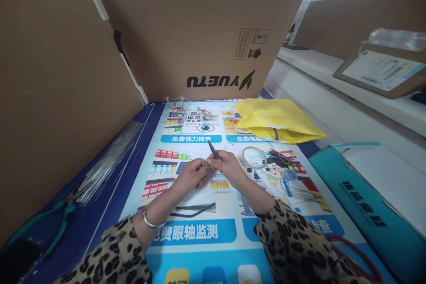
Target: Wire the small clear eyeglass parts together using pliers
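Note:
Both hands meet over the middle of the printed mat. My right hand (229, 167) is closed round a slim dark pointed tool (213, 148); its tip sticks up past the fingers and its exact kind is unclear. Beside it, almost touching, my left hand (195, 173) is closed in a pinch. Whatever sits between those fingertips is too small or hidden to make out. Nearest to the right hand is a clear tape roll (254, 158) with tiny bits inside its ring. Dark thin rods (196, 209) lie below the left hand.
Cardboard panels (199, 31) wall off the back and left. Clear thin rods (109, 159) and teal-handled pliers (63, 208) lie left. A yellow bag (276, 120), coloured cords (281, 156) and a teal box (362, 204) are right. Tangled wire pieces (178, 106) sit at the back.

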`<state>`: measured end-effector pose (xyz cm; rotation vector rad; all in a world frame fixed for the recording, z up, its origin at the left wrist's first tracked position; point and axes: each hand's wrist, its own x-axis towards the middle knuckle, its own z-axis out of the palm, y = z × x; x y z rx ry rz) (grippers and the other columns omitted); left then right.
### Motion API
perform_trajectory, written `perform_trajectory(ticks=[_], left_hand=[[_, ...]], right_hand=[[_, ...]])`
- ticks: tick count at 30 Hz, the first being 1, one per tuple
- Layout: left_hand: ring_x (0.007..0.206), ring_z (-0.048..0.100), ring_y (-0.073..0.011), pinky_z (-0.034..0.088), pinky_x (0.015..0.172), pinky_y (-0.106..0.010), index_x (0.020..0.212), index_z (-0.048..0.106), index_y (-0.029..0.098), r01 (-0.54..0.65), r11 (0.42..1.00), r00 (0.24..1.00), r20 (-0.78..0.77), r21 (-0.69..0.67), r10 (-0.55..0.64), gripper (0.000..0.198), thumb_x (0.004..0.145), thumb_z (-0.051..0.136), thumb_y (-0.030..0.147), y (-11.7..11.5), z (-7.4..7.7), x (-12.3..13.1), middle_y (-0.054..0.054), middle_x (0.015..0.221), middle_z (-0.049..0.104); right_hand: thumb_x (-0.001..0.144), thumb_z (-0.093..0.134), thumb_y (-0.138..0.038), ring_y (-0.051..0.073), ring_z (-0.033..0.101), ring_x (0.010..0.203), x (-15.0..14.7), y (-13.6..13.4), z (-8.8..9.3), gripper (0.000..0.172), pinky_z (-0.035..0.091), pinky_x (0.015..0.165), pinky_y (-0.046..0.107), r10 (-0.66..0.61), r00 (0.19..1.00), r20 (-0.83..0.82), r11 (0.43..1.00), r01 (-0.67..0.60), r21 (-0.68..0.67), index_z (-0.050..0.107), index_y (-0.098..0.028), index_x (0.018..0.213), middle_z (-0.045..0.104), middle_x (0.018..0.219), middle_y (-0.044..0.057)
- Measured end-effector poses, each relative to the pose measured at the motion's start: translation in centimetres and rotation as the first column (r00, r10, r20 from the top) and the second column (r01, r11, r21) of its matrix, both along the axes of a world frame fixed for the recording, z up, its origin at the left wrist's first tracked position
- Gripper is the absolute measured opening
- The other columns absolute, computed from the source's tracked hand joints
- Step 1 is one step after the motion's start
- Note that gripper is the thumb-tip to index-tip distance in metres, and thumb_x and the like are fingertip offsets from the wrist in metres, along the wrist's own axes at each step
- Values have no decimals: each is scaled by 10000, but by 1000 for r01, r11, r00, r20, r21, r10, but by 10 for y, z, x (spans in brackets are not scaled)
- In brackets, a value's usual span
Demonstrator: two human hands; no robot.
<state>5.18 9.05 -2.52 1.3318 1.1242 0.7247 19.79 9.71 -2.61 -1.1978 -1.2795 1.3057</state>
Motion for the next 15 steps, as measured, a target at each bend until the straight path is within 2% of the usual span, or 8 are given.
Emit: perform_trajectory(ticks=[7,15], left_hand=[[265,357,-45,198,300,-167,603,464,170,7,996,999,36,-83,-4,259,706,549,392,0,2,-1,64,417,437],[261,338,-37,200,292,-160,570,446,167,0,988,999,38,-152,6,258,706,538,367,0,6,-2,73,403,425]], right_hand=[[655,617,-279,106,508,586,-3,-3,0,124,393,587,236,-2,999,-40,1000,2,-2,603,-157,674,571,596,-22],[655,646,-293,94,462,572,-9,-4,-4,148,362,580,229,-57,991,-121,998,59,15,595,-159,690,518,565,-41]])
